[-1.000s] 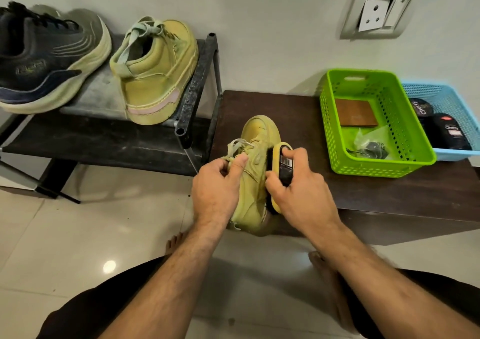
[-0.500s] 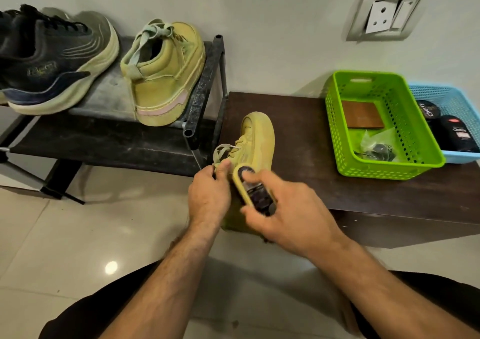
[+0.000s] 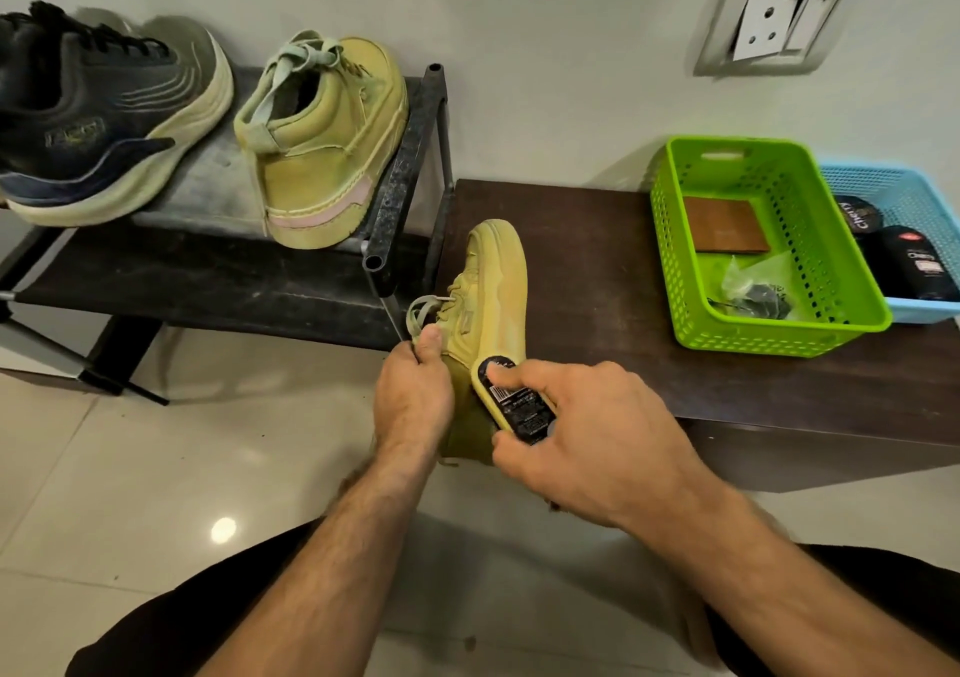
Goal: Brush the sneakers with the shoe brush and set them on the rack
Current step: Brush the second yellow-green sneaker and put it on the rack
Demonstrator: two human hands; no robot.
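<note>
While gripping the collar of a yellow sneaker (image 3: 488, 292) at the left front corner of the dark table (image 3: 597, 281), left hand (image 3: 413, 396) curled shut, thumb up by the laces. Right hand (image 3: 597, 442) palm-down, fingers clamped around shoe brush (image 3: 514, 398), pressed against the sneaker's heel side. Matching sneaker (image 3: 322, 146) upright at the rack's (image 3: 405, 167) right edge.

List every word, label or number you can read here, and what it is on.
"Cherry": round tin in the blue basket, partly legible.
Black bottle: label blurred.
Shoe brush: barcode and print too small.
Dark sneaker: logo unreadable.
</note>
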